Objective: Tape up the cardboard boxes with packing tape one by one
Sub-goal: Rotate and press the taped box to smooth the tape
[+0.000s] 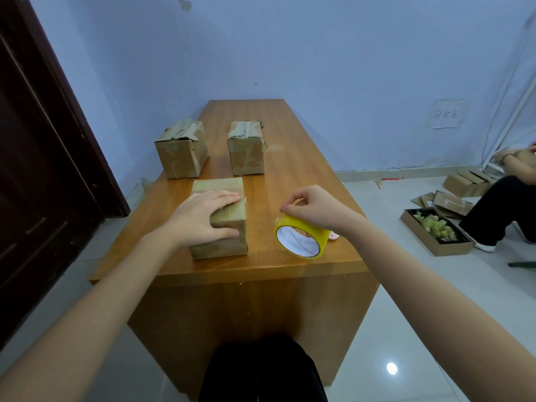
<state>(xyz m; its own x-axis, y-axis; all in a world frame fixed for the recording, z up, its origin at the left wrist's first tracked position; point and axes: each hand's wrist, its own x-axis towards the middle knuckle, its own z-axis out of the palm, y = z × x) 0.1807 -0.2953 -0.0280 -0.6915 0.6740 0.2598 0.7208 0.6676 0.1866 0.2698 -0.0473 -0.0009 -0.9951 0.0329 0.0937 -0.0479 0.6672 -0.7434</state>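
Three cardboard boxes stand on the table (pixel 293 169); no print on them is legible. The left hand (pixel 200 219) lies spread over the nearest box (pixel 229 242). The right hand (pixel 314 208) pinches the single yellow tape roll (pixel 301 237) beside it.

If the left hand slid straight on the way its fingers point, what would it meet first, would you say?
The left hand points rightward across the near box; past its edge, bare table, then probably the tape roll, though depth is unclear.

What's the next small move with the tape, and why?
Probably peel the free end off the tape roll and carry it to the near box. The right hand pinches at the roll's top edge, while the left hand rests on that box, steadying it.
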